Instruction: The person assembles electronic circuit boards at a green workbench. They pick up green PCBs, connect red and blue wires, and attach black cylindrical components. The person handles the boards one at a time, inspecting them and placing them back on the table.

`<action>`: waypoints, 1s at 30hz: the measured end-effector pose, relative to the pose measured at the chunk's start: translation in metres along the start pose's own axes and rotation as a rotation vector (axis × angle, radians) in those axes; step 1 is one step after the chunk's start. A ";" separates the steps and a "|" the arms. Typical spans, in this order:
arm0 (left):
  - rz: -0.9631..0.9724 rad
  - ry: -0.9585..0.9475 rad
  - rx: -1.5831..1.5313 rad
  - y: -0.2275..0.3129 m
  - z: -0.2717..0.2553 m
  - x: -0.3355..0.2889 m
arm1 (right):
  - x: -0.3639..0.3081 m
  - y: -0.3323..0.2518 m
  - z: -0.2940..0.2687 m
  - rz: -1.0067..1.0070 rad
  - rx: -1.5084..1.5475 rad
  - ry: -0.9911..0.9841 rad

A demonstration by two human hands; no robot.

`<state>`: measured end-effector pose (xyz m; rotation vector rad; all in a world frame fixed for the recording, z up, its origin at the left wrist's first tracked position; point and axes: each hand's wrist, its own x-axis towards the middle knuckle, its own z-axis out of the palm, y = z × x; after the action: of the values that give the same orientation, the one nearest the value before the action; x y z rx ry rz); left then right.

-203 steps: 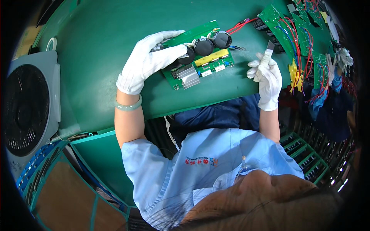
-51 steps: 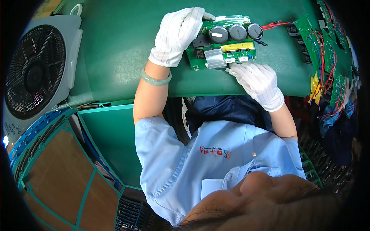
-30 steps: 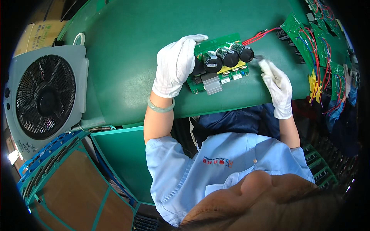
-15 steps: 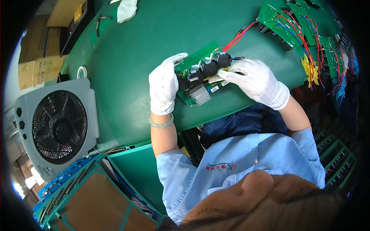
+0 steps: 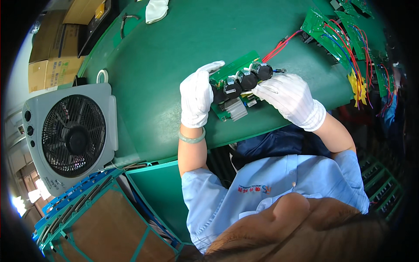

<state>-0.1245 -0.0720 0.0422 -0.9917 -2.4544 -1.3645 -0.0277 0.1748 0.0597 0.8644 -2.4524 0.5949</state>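
My left hand (image 5: 195, 98), in a white glove, grips the left end of a green circuit board (image 5: 241, 61), thumb and fingers closed around its edge. A row of black round capacitors (image 5: 248, 81) stands along the board, with a silver finned heat sink (image 5: 236, 110) at its near-left corner. My right hand (image 5: 290, 98), also white-gloved, has its fingers pinched together against the near side of the capacitors. What lies between those fingertips is hidden. Red wires (image 5: 276, 51) run from the board's far right corner toward other boards.
Several green circuit boards (image 5: 324, 32) with red and blue wires lie at the table's far right, beside a yellow piece (image 5: 357, 87). A grey box fan (image 5: 74, 135) stands at the left. A white cloth or glove (image 5: 156, 11) lies on the green table (image 5: 174, 41); cardboard boxes (image 5: 52, 72) are stacked far left.
The whole view has shifted, so most things appear a little further right. My right fingertips have drawn slightly nearer to me along the board; my left hand keeps its hold.
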 end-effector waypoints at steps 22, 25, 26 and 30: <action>-0.162 0.152 -0.219 0.002 0.007 -0.002 | 0.003 0.008 -0.017 0.078 0.001 0.012; -0.267 0.137 -0.279 0.009 0.003 0.001 | 0.003 0.009 -0.025 0.039 -0.057 0.021; -0.283 0.136 -0.291 0.009 0.004 0.001 | 0.003 0.010 -0.025 0.019 -0.059 0.009; -0.252 0.144 -0.288 0.008 0.003 0.000 | 0.006 0.003 -0.019 -0.054 -0.045 0.017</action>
<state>-0.1193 -0.0667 0.0461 -0.6187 -2.3829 -1.8409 -0.0287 0.1849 0.0775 0.9011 -2.4102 0.5236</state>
